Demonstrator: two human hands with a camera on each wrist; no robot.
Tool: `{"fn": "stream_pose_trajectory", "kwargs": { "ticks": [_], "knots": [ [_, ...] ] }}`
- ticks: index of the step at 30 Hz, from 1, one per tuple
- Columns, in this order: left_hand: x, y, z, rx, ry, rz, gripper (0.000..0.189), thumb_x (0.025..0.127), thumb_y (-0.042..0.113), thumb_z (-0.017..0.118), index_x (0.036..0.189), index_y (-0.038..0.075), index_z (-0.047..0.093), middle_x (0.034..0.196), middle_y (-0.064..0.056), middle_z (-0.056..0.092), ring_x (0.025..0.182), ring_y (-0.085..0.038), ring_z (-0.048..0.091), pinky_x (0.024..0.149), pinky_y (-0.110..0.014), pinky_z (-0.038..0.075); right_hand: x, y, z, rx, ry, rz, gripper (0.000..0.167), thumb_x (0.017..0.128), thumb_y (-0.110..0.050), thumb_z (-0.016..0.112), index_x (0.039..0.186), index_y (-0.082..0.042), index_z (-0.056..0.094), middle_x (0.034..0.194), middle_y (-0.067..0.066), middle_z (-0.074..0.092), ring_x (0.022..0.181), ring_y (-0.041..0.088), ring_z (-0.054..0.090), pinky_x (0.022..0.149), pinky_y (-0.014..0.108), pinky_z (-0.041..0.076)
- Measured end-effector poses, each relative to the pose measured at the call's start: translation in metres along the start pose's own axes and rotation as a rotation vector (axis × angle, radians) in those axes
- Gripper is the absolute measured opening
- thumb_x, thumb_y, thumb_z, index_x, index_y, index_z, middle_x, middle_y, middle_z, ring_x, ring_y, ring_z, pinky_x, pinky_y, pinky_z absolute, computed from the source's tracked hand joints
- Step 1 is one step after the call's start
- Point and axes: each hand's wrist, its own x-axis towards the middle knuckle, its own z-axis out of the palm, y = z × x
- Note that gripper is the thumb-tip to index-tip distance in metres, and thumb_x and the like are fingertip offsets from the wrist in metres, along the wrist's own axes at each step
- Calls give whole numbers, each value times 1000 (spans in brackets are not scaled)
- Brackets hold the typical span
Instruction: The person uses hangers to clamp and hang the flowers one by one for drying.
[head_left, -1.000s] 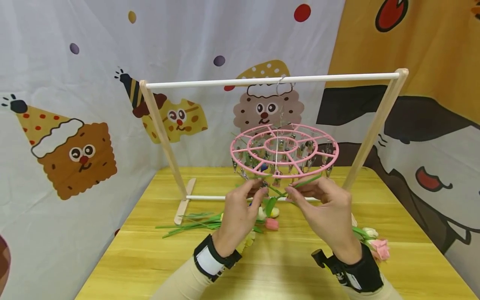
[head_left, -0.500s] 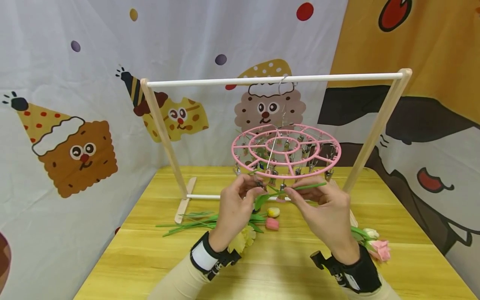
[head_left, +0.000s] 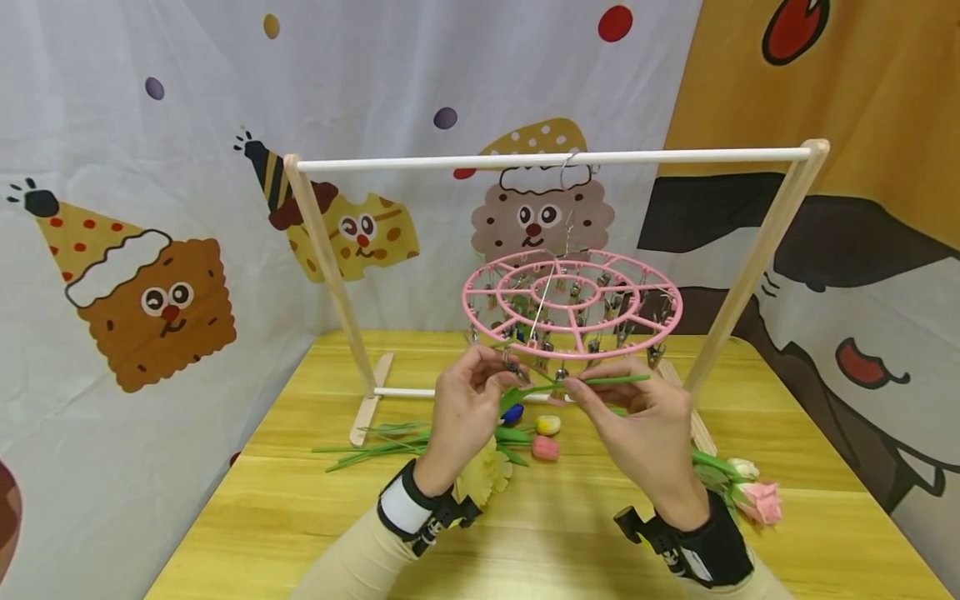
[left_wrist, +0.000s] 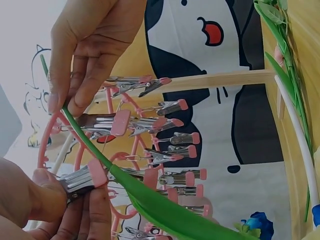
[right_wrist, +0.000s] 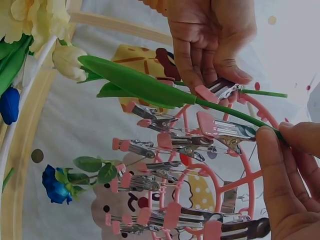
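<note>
My left hand (head_left: 465, 408) pinches a metal clip (left_wrist: 80, 181) with pink tips at the front of the pink round hanging rack (head_left: 577, 357). Between thumb and fingers, my right hand (head_left: 647, 425) holds the green stem (right_wrist: 227, 109) of an artificial flower. That stem runs left, close by the clip, to a broad green leaf (right_wrist: 135, 80). A white tulip bloom (right_wrist: 69, 63) shows beyond the leaf; whether it belongs to this stem I cannot tell. Another green stem end (right_wrist: 265, 93) pokes out behind the gripped clip. A blue rose (right_wrist: 56, 184) hangs lower among the other clips.
The rack hangs by a hook from the white bar (head_left: 420, 165) of a wooden stand (head_left: 330, 258). Artificial flowers lie on the table (head_left: 570, 533): a pink tulip (head_left: 546, 448), a yellow tulip (head_left: 548, 425) and a yellow bloom (head_left: 483, 475) at left, a pink rose (head_left: 761, 502) at right.
Both hands have shifted slightly left. The held stem has turned from slanting to nearly level, and the leaf has swung left toward the left hand. The rack has turned a little.
</note>
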Motion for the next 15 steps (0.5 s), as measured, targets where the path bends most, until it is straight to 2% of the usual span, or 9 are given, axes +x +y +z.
{"fn": "stream_pose_trajectory", "kwargs": {
  "ticks": [5,11,15],
  "knots": [
    [1,-2,-1,-41,14,-4,10,110,-10,72,110,-1,76,113,-21,88,101,-38,86,93,-28,72,-1,1,1,-6,-10,27,31,88,22,90,109,0,83,101,15,83,90,0,85,81,23,71],
    [1,-3,0,-47,12,2,10,109,-9,74,108,0,78,110,-20,89,97,-28,87,92,-27,71,-2,1,4,-1,-17,66,30,89,21,90,109,0,82,101,14,83,89,0,85,83,23,72],
    [0,-4,1,-36,-3,19,13,109,-11,72,107,1,78,108,-19,89,96,-27,87,88,-25,70,-3,1,5,10,-16,75,30,89,20,90,109,0,82,102,14,83,88,1,86,83,24,72]
  ]
}}
